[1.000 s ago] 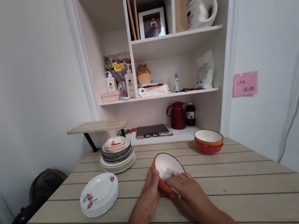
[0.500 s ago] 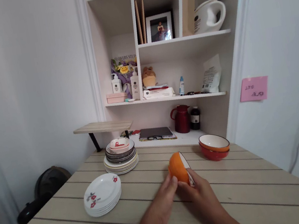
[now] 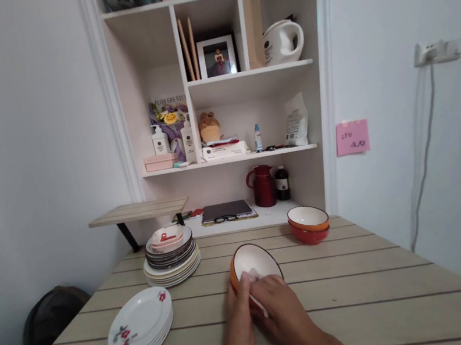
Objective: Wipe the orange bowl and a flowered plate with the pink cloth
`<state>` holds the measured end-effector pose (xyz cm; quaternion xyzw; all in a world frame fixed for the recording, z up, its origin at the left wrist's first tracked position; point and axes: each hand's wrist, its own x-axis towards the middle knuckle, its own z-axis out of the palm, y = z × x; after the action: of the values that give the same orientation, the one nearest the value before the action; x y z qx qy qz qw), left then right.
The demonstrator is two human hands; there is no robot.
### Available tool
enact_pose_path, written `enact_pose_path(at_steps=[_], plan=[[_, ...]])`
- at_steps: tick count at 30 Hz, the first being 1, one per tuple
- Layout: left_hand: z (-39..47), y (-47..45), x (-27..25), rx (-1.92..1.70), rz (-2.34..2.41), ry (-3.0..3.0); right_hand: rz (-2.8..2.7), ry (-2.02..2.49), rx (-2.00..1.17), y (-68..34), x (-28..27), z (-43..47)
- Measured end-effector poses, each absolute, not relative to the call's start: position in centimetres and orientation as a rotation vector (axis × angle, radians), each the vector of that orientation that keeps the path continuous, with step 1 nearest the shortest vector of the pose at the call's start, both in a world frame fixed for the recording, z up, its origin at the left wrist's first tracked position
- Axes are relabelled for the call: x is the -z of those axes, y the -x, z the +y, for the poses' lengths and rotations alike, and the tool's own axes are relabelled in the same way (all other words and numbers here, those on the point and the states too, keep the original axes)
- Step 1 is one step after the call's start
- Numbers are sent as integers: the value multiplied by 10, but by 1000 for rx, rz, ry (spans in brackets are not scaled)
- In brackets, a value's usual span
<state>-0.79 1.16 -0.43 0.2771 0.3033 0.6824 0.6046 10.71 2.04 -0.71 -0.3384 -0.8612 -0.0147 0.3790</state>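
Note:
An orange bowl [image 3: 234,266] with a white inside and dark rim is tilted toward me above the front middle of the table. My left hand [image 3: 239,309] grips its left side, thumb over the rim. My right hand [image 3: 278,300] reaches into the bowl with bent fingers, pressing a crumpled white tissue [image 3: 253,274] against the inner wall. Most of the tissue is hidden under the fingers. Further back on the right, an orange bowl [image 3: 307,217] sits nested in a red bowl [image 3: 310,235].
On the left are a stack of flowered white plates [image 3: 143,322] and, behind it, a taller stack of plates [image 3: 173,264] topped by small pink dishes [image 3: 166,237]. A small raised shelf [image 3: 140,211] stands behind them. A red jug [image 3: 263,186] and a laptop [image 3: 227,211] occupy the alcove.
The bowl has turned so its white inside faces up toward me. My right hand has moved from its side into it with the tissue. The view has shifted to the right.

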Motion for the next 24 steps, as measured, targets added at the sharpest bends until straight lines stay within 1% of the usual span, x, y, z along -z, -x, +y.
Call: enact_pose_path(at_steps=[3, 8, 12, 15, 21, 24], plan=[[11, 18, -1, -1537, 678, -615, -2329, 806, 82, -115, 1, 21], [11, 30, -9, -1358, 612, -579, -2489, 640, 309, -136, -8, 33], [12, 36, -11, -1317, 606, -609, -2478, 603, 451, -138, -4, 39], [12, 38, -10, -1284, 578, -654, -2413, 717, 426, -130, 3, 35], [10, 28, -6, -1444, 575, -802, -2354, 989, 172, -119, 5, 23], [8, 22, -6, -1448, 629, -843, -2297, 1048, 136, -116, 6, 21]])
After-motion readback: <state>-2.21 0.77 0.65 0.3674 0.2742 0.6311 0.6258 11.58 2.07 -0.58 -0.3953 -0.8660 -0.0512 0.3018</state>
